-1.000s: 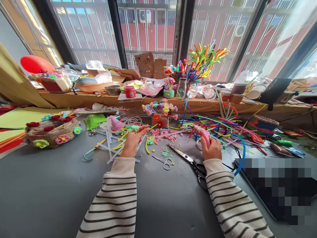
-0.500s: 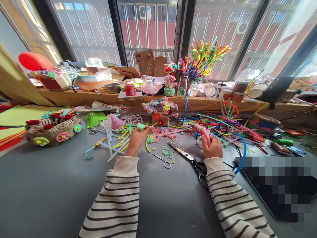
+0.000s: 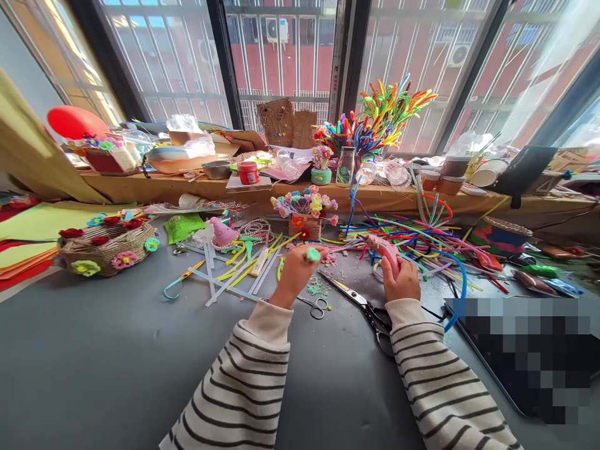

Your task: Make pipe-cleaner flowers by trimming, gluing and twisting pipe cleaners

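My left hand [image 3: 296, 273] pinches a small mint-green fuzzy piece [image 3: 312, 254] above the grey table [image 3: 117, 350]. A pink glue gun [image 3: 384, 251] is gripped in my right hand [image 3: 401, 281], its nozzle pointing left toward the green piece. Between the hands lie large scissors [image 3: 356, 300] and small scissors [image 3: 315, 305]. Pink and green scraps [image 3: 316, 287] are scattered under my left hand. Clear glue sticks and yellow pipe-cleaner bits [image 3: 234, 275] lie to the left of it.
A woven basket with flowers [image 3: 105, 247] sits at the left. A small flower pot craft [image 3: 304, 215] stands behind the hands. Loose coloured pipe cleaners [image 3: 422, 240] sprawl at the right. A dark tablet [image 3: 525, 350] lies at the near right. A cluttered wooden shelf [image 3: 187, 186] runs along the window.
My left hand has carried the green piece to the right, from over the glue sticks toward the glue gun's nozzle. My right hand has stayed nearly still.
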Tool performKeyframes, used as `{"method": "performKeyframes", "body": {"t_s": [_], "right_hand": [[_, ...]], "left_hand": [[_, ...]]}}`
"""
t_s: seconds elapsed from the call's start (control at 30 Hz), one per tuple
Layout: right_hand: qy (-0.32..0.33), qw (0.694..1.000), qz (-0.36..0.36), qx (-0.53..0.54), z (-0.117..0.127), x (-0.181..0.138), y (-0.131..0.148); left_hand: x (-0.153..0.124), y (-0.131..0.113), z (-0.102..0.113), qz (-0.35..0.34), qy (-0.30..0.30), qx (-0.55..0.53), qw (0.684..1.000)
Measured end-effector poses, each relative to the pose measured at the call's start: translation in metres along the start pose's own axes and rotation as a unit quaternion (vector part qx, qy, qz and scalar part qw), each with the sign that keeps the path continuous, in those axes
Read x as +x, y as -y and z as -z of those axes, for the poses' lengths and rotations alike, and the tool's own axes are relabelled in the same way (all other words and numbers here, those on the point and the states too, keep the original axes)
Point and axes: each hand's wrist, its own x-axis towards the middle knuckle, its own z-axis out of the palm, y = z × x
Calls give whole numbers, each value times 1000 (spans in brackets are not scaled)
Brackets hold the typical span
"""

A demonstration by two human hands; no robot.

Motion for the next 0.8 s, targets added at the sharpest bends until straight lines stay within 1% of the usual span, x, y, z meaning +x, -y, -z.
{"method": "performKeyframes", "body": {"t_s": [0.03,0.07,0.13,0.2,0.3,0.4,0.43,0.5,0.6,0.7,0.8], "right_hand": [[-2,1000,0,2,0,0,1],[-3,1000,-1,3,1,0,2],[-9,1000,-4,7,2,-1,4],[-15,1000,-7,12,3,-2,6],[-15,1000,-9,17,5,-3,8],[-9,1000,-15,18,6,-2,9],[-6,1000,-17,18,6,-2,10],[-5,1000,-16,21,7,-1,11],[-4,1000,-18,23,8,-1,11],[4,1000,-22,19,6,0,7],[8,1000,-22,21,3,0,3]], "left_hand": [[-1,-2,-9,-20,26,20,999],[-2,-3,-19,-39,40,44,997],[-1,-5,-37,-41,30,84,995],[2,-4,-52,-22,12,99,995],[9,-4,-71,-1,11,93,996],[16,-5,-83,61,24,103,993],[16,-5,-84,71,26,105,992],[16,-7,-85,79,27,108,991],[12,-8,-78,78,32,112,990],[9,-5,-63,80,23,118,989],[8,1,-44,79,3,116,990]]}}
